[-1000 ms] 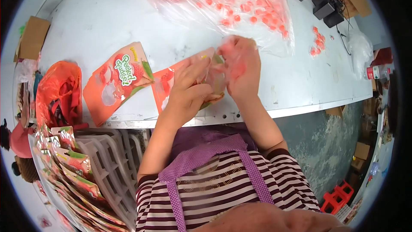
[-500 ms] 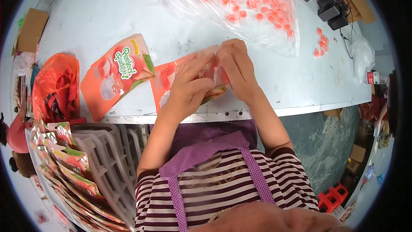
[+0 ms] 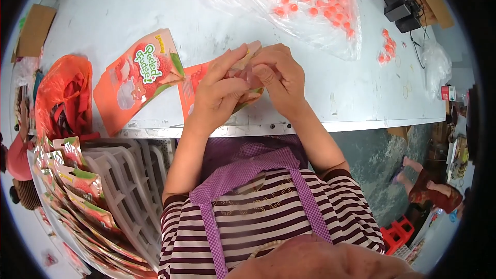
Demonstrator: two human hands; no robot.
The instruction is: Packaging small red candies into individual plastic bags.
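A red-orange candy pouch (image 3: 249,98) is held up at the front of the table, bunched between both hands. My left hand (image 3: 219,88) grips its left side, thumb and fingers bent over it. The right hand (image 3: 284,77) pinches the upper right part, thumb pressed in beside the fingers. Its mouth is mostly hidden by my fingers, and I cannot see what is inside. Partly under my left hand lies another flat pouch (image 3: 194,77). Left of it, a flat stack of pouches (image 3: 161,64) with a fruit picture rests on the table.
A big clear bag (image 3: 333,46) of red-topped candies lies at the back. Several loose candies (image 3: 386,51) sit at right, near black power adapters (image 3: 398,8). At left are an orange bag (image 3: 59,77) and a white plastic crate (image 3: 111,168) with pouches (image 3: 85,188). A person (image 3: 434,188) is at far right.
The pouch has been drawn slightly left, and my right thumb now presses against it. My body has shifted a little. A person has come into view at the far right.
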